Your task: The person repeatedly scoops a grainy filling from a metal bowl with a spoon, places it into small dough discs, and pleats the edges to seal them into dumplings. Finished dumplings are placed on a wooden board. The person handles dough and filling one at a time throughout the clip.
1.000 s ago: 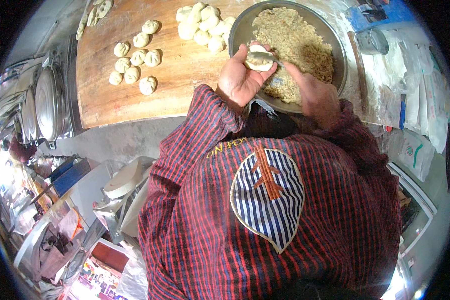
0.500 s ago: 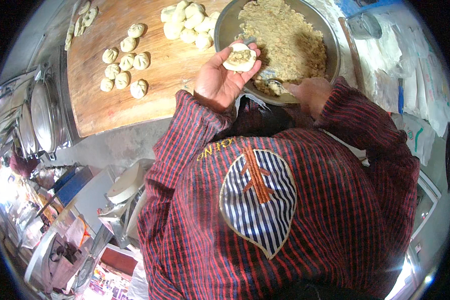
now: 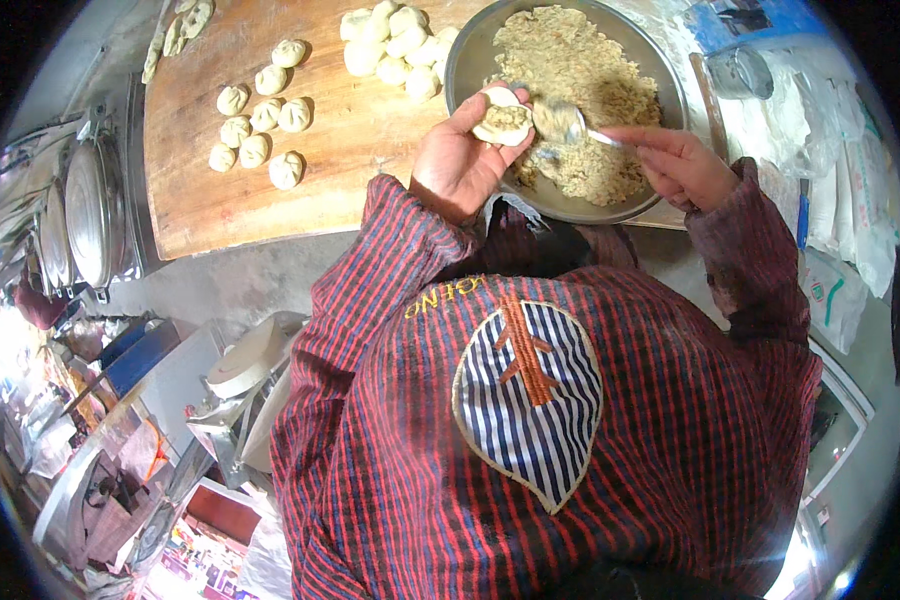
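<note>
Cupped in the left hand over the filling bowl at 12 o'clock: a half-filled dough round, spoon gripped in the right hand; seven finished buns and unfilled dough pieces left on the wooden board.

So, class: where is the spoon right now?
In the head view, the spoon is in the right hand, over the metal bowl, beside the dough wrapper.
</note>
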A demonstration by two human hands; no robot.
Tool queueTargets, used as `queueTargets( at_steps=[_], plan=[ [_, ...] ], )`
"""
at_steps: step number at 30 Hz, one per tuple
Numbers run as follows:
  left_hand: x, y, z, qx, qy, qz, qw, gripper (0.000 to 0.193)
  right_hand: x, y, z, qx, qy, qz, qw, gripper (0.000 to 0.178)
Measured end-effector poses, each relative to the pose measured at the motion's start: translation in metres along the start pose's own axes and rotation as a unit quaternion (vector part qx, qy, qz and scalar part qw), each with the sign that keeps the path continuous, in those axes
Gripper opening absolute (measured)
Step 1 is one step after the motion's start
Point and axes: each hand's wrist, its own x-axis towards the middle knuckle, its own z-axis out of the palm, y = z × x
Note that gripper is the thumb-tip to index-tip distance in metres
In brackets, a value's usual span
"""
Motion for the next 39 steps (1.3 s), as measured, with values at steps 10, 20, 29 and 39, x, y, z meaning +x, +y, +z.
queueTargets(
  at_steps=[10,20,29,39],
  plan=[
    [0.039,-0.016,0.017,-0.115,0.001,-0.019,0.993,0.037,0.028,0.029,0.074,-0.570,0.282,-0.177,0.751,0.060],
    [0.034,-0.009,0.018,-0.151,-0.133,-0.058,0.978,0.038,0.005,0.014,0.056,-0.292,0.332,-0.256,0.859,0.049],
    [0.000,0.023,0.005,-0.109,-0.061,-0.005,0.992,0.034,0.049,0.039,0.052,-0.666,0.172,-0.086,0.721,0.053],
    [-0.008,0.020,-0.002,-0.069,-0.028,0.025,0.997,0.039,0.011,0.036,0.043,-0.519,-0.014,-0.028,0.854,0.052]
  ],
)
